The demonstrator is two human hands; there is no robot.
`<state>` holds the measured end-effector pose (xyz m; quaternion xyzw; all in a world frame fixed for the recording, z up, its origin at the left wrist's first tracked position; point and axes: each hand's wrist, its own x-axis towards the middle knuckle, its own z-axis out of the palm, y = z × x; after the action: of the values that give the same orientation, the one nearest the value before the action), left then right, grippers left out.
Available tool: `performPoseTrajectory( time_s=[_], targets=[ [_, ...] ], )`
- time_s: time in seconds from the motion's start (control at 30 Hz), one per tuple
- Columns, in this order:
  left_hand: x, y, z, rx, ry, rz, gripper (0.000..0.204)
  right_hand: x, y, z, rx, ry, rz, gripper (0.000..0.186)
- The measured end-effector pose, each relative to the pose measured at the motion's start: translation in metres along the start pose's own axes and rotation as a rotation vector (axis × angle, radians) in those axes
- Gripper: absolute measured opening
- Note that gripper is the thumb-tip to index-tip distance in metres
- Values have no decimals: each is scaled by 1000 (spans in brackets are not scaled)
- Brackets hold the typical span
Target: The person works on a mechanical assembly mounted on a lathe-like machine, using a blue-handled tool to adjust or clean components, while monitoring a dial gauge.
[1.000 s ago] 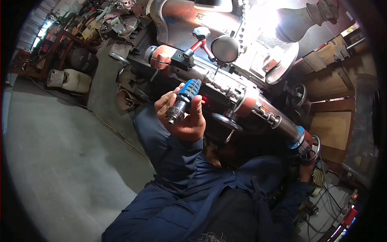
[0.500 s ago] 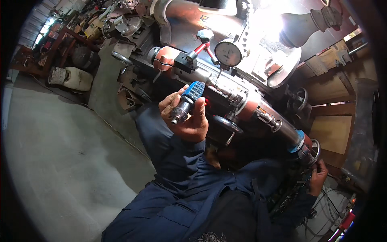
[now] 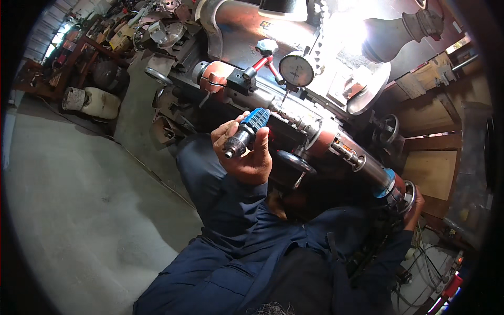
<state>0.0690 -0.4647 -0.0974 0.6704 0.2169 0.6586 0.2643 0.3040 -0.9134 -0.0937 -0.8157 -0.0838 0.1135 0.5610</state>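
Closest in, our navy work clothes [image 3: 231, 270] fill 6 o'clock. Just above centre, toward 12, our left hand [image 3: 251, 165] is wrapped around the blue-and-steel tool [image 3: 245, 133], fingers along its 9 o'clock side, thumb up its 3 o'clock side. Hands are well apart, btw.

The tool lies tilted, with the ribbed blue grip [image 3: 257, 119] aimed at 1 o'clock and the small steel nub [image 3: 229, 154] poking out toward 7. We'd call it stiff all over, no give anywhere, and dense for its size, probably heavier toward the dark metal collar [image 3: 240, 138]. That ribbing should bite nicely into the fingers. The smooth collar looks like the slippery bit, more so if it's oily (can't tell from here). It doesn't strike us as fragile, though we'd keep the nub from getting knocked. Best hold, imo: thumb and fingers on opposite sides right where the blue meets the collar, palm underneath, both ends free.

A bit further, the crank wheel [image 3: 294, 164] sits at 3 o'clock, clear of our thumb. Out between 3 and 4, our right hand [image 3: 417, 208] is on the outer rim of the end handwheel [image 3: 409, 198]. Its fingertips are mostly hidden, so we can't say how tightly it's closed. Beyond the tool, the round dial gauge [image 3: 296, 70] stands around 1 o'clock.
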Motion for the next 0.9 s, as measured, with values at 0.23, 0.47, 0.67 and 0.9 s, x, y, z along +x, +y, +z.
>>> performPoseTrajectory(
  time_s=[0.23, 0.47, 0.67, 0.9],
  targets=[
    [-1, 3, 0, 4, -19, -24, 42, -21, -29, 29, -375, -93, -204, 41],
    [-5, 2, 1, 12, -91, -62, 41, -25, -4, 15, -305, -114, -220, 40],
    [-8, 6, 5, 26, -122, -191, 36, -14, 42, -10, -108, 22, -127, 32],
    [-15, 4, 14, 24, -143, -180, 36, -23, -31, 48, -279, 131, -398, 19]
  ],
)
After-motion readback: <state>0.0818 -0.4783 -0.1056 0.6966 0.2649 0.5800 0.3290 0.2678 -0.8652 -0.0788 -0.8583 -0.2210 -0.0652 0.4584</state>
